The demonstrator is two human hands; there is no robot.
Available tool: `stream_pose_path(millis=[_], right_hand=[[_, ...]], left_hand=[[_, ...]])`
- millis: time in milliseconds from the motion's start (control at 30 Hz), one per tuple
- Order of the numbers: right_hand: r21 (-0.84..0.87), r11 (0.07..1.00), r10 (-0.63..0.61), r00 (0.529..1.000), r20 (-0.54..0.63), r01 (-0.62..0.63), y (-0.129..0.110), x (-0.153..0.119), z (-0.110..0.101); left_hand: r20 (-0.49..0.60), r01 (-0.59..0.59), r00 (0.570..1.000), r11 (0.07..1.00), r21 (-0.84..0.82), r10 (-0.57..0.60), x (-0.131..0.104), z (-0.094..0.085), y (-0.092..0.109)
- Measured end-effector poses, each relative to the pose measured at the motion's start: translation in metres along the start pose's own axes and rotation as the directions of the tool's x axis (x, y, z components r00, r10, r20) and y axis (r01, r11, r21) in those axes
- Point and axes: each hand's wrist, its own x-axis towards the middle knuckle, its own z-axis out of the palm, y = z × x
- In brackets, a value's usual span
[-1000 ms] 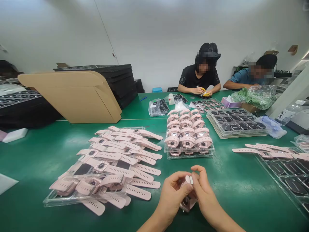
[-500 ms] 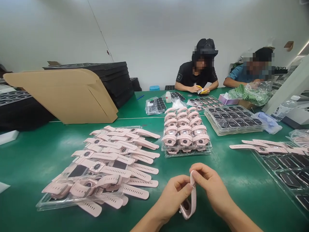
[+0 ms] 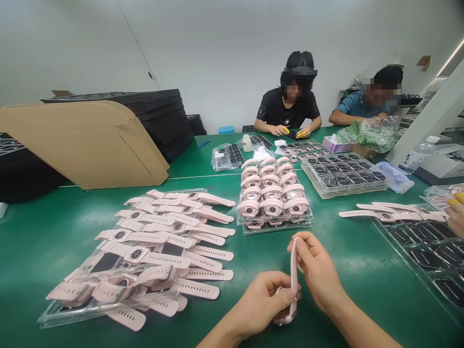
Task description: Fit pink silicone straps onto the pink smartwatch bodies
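A pink watch [image 3: 286,318] is between my hands, low in the middle of the view. My left hand [image 3: 266,299] is closed on its strap just above the case, thumb on the near side. Higher up, my right hand [image 3: 317,266] pinches the upper end of the strap, which stands nearly upright. Beyond them, pink watches with looped straps [image 3: 271,193] fill a stacked clear tray [image 3: 275,228]. On the left, a clear tray [image 3: 72,316] bears many pink watches, most with straps laid out flat.
At right are a tray of black-faced pieces [image 3: 424,258] and another person's hand with yellow fingertips [image 3: 456,212]. Behind stand stacked trays [image 3: 344,174], a bottle [image 3: 418,154], a cardboard piece [image 3: 83,145] and black stacks [image 3: 159,116]. Two people sit across the green table [image 3: 203,319].
My right hand has drawn the strap end upward, and my left hand now grips lower, near the case. Another person's hand has appeared at the right edge. The view has shifted slightly right.
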Motion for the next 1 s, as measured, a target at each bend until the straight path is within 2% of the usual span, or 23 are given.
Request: stream_pose_path(millis=[67,133,200,267,400,500,600,733,900,1000], right_hand=[[-0.066,0.998,-0.023,0.999,0.031,0.026,0.001,-0.001,-0.001],[-0.228,0.970,-0.061,0.993,0.098,0.082,0.002,-0.002,-0.003],[-0.414,0.900,-0.051,0.977,0.207,0.134,0.004,-0.004,-0.003],[-0.473,0.874,0.020,0.964,0.264,0.111,0.005,-0.004,-0.003],[-0.250,0.966,0.114,0.977,0.180,-0.066,0.005,-0.001,0.001],[-0.153,0.981,0.142,0.976,0.167,-0.116,0.003,0.001,0.005],[-0.099,0.987,0.140,0.978,0.155,-0.126,0.004,0.001,0.005],[-0.057,0.990,0.134,0.979,0.155,-0.127,0.007,0.001,0.003],[-0.129,0.990,0.078,0.974,0.213,-0.052,0.008,-0.001,0.003],[-0.142,0.989,0.061,0.977,0.203,-0.032,0.006,-0.002,0.004]], left_hand=[[-0.077,-0.048,0.995,0.995,0.088,0.055,0.000,-0.001,0.000],[-0.190,-0.130,0.960,0.929,0.346,0.205,-0.002,-0.005,0.003],[-0.203,-0.188,0.898,0.757,0.626,0.391,-0.004,-0.010,0.006],[-0.156,-0.215,0.858,0.617,0.757,0.490,-0.006,-0.016,0.009],[-0.188,-0.221,0.805,0.579,0.785,0.563,-0.009,-0.022,0.006],[-0.165,-0.264,0.724,0.490,0.831,0.670,-0.008,-0.024,0.001],[-0.060,-0.330,0.647,0.351,0.876,0.760,-0.007,-0.026,0.000],[0.011,-0.369,0.622,0.280,0.886,0.783,-0.008,-0.027,0.004],[0.125,-0.400,0.543,0.125,0.908,0.830,-0.009,-0.025,0.006],[0.177,-0.416,0.519,0.066,0.907,0.837,-0.008,-0.023,0.007]])
